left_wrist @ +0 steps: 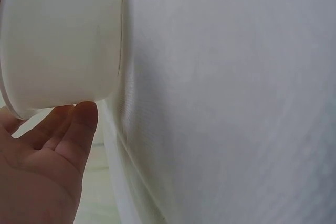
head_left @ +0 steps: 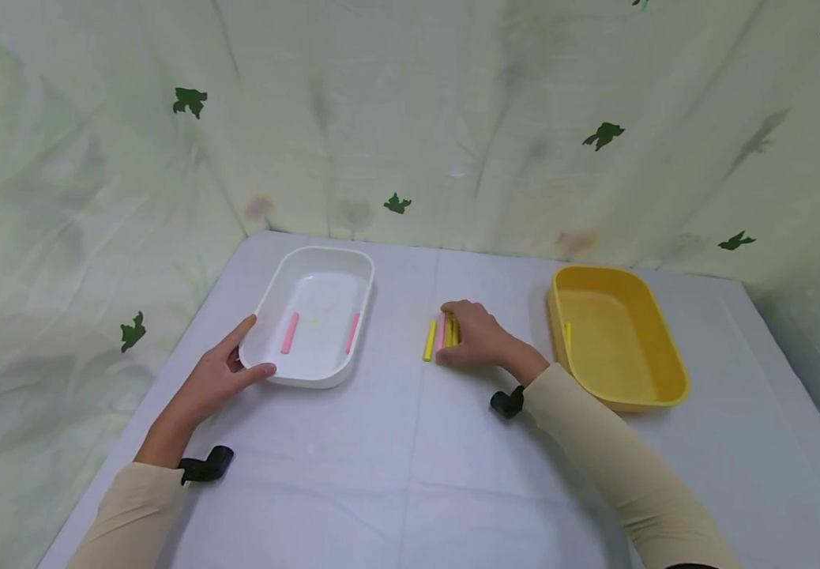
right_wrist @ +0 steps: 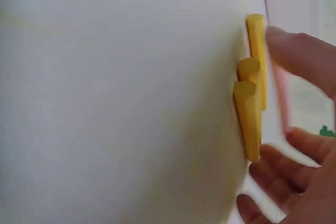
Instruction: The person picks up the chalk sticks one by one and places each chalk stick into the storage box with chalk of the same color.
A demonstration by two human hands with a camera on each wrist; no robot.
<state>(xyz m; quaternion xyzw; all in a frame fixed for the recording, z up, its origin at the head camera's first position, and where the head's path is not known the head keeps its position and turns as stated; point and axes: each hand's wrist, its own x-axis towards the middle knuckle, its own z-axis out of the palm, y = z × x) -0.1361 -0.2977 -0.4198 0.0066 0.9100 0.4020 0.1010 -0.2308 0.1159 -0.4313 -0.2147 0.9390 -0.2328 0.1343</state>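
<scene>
At the left, my left hand grips the near left corner of a white tray, thumb at the rim and fingers against the outer wall. Two pink chalk sticks lie inside it. Mid-table, my right hand pinches a pink chalk stick lengthwise between thumb and fingertips. Close beside that stick are several yellow chalk sticks, partly covered by the hand in the head view. One yellow stick lies just left of the fingers.
A yellow tray stands on the right, behind my right forearm, with a yellow chalk stick by its left wall. White cloth covers the table. A pale curtain with green patches hangs behind it and at both sides.
</scene>
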